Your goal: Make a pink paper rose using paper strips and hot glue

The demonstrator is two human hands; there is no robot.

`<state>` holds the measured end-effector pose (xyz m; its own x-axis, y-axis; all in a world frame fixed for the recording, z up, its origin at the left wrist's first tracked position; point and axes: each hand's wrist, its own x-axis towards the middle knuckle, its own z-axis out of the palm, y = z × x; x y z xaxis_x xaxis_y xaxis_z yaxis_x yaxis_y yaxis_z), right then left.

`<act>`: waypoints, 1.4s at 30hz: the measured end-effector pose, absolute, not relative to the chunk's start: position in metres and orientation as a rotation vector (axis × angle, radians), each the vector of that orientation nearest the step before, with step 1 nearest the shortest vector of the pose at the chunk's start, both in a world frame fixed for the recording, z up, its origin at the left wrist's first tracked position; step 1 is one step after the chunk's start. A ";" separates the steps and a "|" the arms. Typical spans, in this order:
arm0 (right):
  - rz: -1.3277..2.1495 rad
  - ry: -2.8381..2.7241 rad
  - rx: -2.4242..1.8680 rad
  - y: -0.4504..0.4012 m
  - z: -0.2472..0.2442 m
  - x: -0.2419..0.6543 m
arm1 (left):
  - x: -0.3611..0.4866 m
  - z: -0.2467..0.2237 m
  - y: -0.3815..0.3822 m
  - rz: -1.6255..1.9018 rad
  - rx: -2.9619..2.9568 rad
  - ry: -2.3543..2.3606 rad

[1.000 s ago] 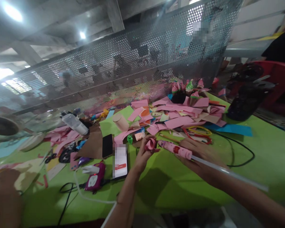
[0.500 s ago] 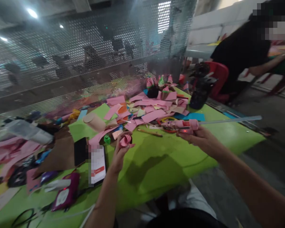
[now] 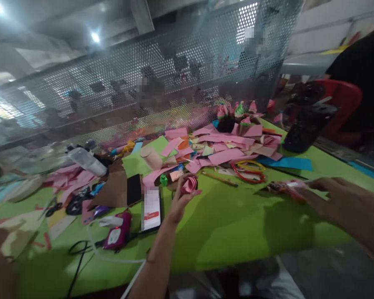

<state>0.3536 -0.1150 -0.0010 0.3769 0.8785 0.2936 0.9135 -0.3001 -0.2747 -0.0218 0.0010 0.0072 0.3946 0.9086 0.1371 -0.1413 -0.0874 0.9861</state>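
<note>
Pink paper roll point(image 3: 190, 184), left hand point(image 3: 177, 204) gripping; glue gun point(image 3: 287, 187) at right hand point(image 3: 333, 200), hold unclear

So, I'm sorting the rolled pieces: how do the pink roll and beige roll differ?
The pink roll sits in the left hand; the beige roll lies among the papers. The pink roll shows coiled layers; the beige roll shows a plain outer side. Both are rounded.

Dim; ceiling lamp point(image 3: 95, 37) glaring; right hand point(image 3: 335, 200) blurred
</note>
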 end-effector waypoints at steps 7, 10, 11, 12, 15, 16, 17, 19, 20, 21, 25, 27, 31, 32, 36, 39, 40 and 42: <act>0.361 -1.676 -1.473 -0.089 0.047 0.237 | -0.018 0.013 -0.003 1.067 1.501 0.778; 0.475 -1.678 -1.274 -0.070 0.050 0.188 | -0.017 0.017 -0.004 1.082 1.537 0.801; 0.497 -1.684 -1.247 -0.065 0.050 0.176 | -0.017 0.018 -0.005 1.085 1.539 0.809; 0.493 -1.685 -1.247 -0.060 0.049 0.167 | -0.017 0.020 -0.006 1.089 1.543 0.818; 0.393 -1.677 -1.309 -0.054 0.047 0.150 | -0.016 0.022 -0.007 1.113 1.585 0.846; 0.356 -1.671 -1.328 -0.053 0.046 0.147 | -0.016 0.022 -0.007 1.124 1.604 0.848; 0.324 -1.666 -1.341 -0.052 0.046 0.145 | -0.017 0.021 -0.007 1.134 1.623 0.848; 0.283 -1.662 -1.357 -0.052 0.044 0.142 | -0.017 0.019 -0.006 1.144 1.654 0.838; 0.266 -1.662 -1.365 -0.052 0.043 0.141 | -0.017 0.018 -0.006 1.145 1.668 0.832; 0.249 -1.660 -1.372 -0.052 0.043 0.140 | -0.017 0.017 -0.005 1.143 1.684 0.827; 0.190 -1.648 -1.376 -0.051 0.041 0.139 | -0.018 0.015 -0.005 1.131 1.744 0.825; 0.162 -1.647 -1.369 -0.051 0.041 0.138 | -0.018 0.015 -0.006 1.130 1.756 0.834; 0.089 -1.663 -1.392 -0.050 0.038 0.138 | -0.018 0.015 -0.007 1.122 1.780 0.832; 0.068 -1.671 -1.401 -0.050 0.038 0.138 | -0.019 0.014 -0.006 1.118 1.791 0.828; -0.087 -1.702 -1.424 -0.047 0.035 0.138 | -0.020 0.011 -0.005 1.122 1.843 0.809; -0.256 -1.732 -1.426 -0.044 0.036 0.138 | -0.021 0.012 -0.004 1.116 1.936 0.799; -0.300 -1.747 -1.427 -0.044 0.037 0.139 | -0.021 0.012 -0.004 1.108 1.964 0.801; -0.349 -1.789 -1.438 -0.043 0.040 0.140 | -0.021 0.012 -0.004 1.098 1.988 0.804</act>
